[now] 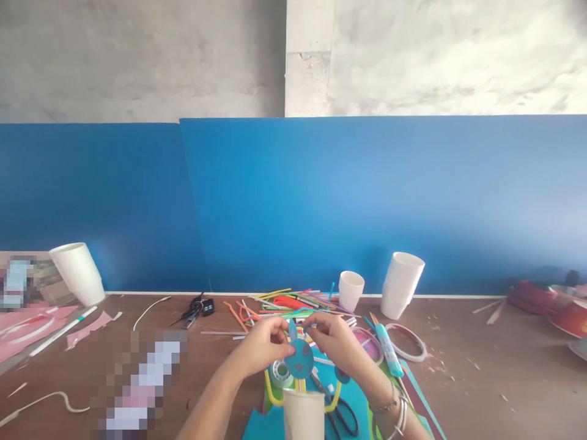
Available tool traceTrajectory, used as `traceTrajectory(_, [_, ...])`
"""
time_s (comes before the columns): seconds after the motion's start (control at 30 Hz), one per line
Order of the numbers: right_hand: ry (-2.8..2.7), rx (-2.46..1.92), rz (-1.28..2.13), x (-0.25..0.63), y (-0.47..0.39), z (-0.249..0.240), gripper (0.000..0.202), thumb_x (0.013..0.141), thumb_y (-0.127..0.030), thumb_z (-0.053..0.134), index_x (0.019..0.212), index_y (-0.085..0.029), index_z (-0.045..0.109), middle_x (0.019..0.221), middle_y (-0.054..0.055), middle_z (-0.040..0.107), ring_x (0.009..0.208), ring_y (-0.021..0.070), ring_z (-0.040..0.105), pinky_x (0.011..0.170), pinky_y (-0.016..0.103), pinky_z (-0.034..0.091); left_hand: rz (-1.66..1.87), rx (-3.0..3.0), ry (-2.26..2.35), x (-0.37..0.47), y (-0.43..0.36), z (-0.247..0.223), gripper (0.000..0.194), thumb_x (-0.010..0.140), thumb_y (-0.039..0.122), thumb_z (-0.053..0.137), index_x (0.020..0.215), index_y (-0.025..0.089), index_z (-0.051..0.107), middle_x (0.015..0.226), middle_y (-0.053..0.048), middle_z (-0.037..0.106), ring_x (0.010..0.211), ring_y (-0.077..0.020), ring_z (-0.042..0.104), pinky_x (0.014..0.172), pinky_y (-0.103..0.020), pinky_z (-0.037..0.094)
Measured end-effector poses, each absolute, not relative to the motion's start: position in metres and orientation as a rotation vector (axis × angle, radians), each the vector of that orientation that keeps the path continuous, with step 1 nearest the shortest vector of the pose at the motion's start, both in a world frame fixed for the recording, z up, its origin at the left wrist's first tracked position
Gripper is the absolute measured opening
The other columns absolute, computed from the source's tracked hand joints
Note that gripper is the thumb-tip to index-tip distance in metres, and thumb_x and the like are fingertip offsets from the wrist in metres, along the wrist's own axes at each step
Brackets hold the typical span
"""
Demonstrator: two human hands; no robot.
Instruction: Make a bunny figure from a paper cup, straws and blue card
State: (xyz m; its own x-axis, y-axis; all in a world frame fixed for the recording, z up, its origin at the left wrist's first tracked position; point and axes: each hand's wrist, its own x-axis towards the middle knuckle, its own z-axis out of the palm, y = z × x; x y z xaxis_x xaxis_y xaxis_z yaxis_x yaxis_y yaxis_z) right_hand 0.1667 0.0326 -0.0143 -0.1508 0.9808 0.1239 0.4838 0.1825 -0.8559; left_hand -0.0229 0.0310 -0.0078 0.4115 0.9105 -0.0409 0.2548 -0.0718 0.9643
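A round blue paper face with one upright ear [300, 359] stands on a pale stick above a white paper cup [303, 415]. My left hand [266, 347] pinches the face at its left edge, near the base of the ear. Just right of the ear, my right hand [332, 335] is closed, thumb against fingers, on a small blue paper piece [307, 328]. Yellow bent straws [334, 398] stick out on both sides of the cup. Behind the face lies a roll of tape [281, 374]; black-handled scissors [348, 417] rest on blue paper [257, 425], partly hidden by the cup.
Coloured straws [293, 302] lie heaped behind my hands. A single cup [351, 290] and a cup stack [402, 285] stand by the blue partition [367, 195]. A glue tube [389, 349], a white ring [408, 343], keys [197, 308] and another cup stack [79, 274] are around.
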Motion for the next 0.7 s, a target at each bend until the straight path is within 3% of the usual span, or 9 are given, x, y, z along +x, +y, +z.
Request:
traceTrajectory(0.17, [-1.75, -1.3, 0.853, 0.167, 0.032, -0.009, 0.017, 0.072, -0.022, 0.056, 0.073, -0.018, 0.073, 0.071, 0.003, 0.069, 0.069, 0.0174, 0.06, 0.063, 0.026, 0.044, 0.758, 1.596, 1.072, -0.022, 0.031, -0.006, 0.02, 0.062, 0.017, 0.066, 0.078, 0.016, 0.054, 0.064, 0.005, 0.052, 0.062, -0.0112, 0.049, 0.059, -0.024, 0.035])
traceTrajectory(0.3, [-1.669, -1.248, 0.998, 0.166, 0.032, -0.009, 0.018, 0.072, -0.023, 0.055, 0.074, -0.016, 0.071, 0.067, 0.002, 0.068, 0.064, 0.0171, 0.06, 0.06, 0.026, 0.046, 0.731, 1.614, 1.127, -0.021, 0.029, -0.002, 0.013, 0.062, 0.018, 0.065, 0.07, 0.015, 0.057, 0.059, 0.006, 0.048, 0.059, -0.0105, 0.045, 0.056, -0.023, 0.033])
traceTrajectory(0.5, [-1.623, -1.283, 0.894, 0.166, 0.035, -0.014, 0.022, 0.074, -0.025, 0.053, 0.078, -0.014, 0.072, 0.068, 0.004, 0.068, 0.065, 0.0182, 0.061, 0.058, 0.026, 0.047, 0.785, 1.625, 1.109, -0.019, 0.026, 0.003, 0.008, 0.063, 0.021, 0.063, 0.06, 0.015, 0.059, 0.069, 0.002, 0.055, 0.063, -0.012, 0.051, 0.058, -0.024, 0.037])
traceTrajectory(0.7, [-1.643, -1.309, 0.834, 0.16, 0.031, -0.011, 0.023, 0.074, -0.025, 0.054, 0.079, -0.014, 0.074, 0.069, 0.005, 0.071, 0.063, 0.0183, 0.062, 0.057, 0.026, 0.047, 0.776, 1.586, 1.135, -0.014, 0.025, 0.002, 0.008, 0.061, 0.022, 0.065, 0.06, 0.015, 0.062, 0.063, 0.002, 0.057, 0.065, -0.0138, 0.051, 0.06, -0.024, 0.037])
